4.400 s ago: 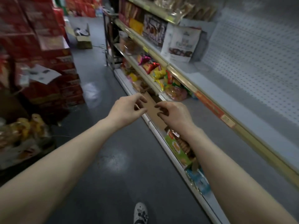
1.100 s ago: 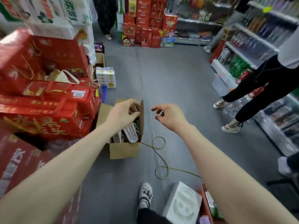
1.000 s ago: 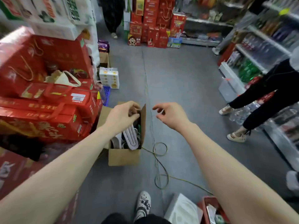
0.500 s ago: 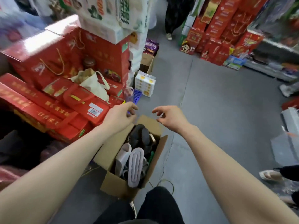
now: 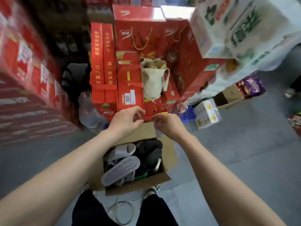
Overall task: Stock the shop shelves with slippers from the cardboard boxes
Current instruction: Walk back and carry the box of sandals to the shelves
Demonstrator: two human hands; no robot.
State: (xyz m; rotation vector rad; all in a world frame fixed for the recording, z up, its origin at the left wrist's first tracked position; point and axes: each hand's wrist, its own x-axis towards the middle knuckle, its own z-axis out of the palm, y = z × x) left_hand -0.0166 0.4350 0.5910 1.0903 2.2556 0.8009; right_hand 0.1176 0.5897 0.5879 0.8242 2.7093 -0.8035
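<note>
An open brown cardboard box (image 5: 138, 185) stands on the grey floor (image 5: 244, 160), just in front of the person's legs in dark trousers (image 5: 91, 209). Inside the box lie the slippers. A light grey slipper (image 5: 120, 168) lies with its ribbed sole up at the near left side, and a second grey slipper (image 5: 124, 150) is behind it. Some black slippers (image 5: 149, 149) fill the right side.

Both bare arms reach forward over the box. The left hand (image 5: 125, 121) is at the top edge of the far flap, with the fingers bent toward the thumb. I cannot tell if it pinches the flap or only touches it. The right hand (image 5: 166, 123) is just beside it, above the right corner of the same flap. Its fingers are blurred, so its grasp cannot be told either. The two hands are close to each other but apart.

Behind the box rises a stack of red gift boxes with cord handles (image 5: 130, 79), and a cream cloth tote bag (image 5: 153, 80) sits on them. A large white carton with green print (image 5: 236, 25) lies on the stack at the right. On the floor near the right hand are a blue plastic crate (image 5: 189, 111) and a small white pack with yellow faces (image 5: 206, 113). Clear plastic bottles (image 5: 91, 111) lie left of the stack. A thin looped cord (image 5: 123, 211) rests on the floor between the legs.
</note>
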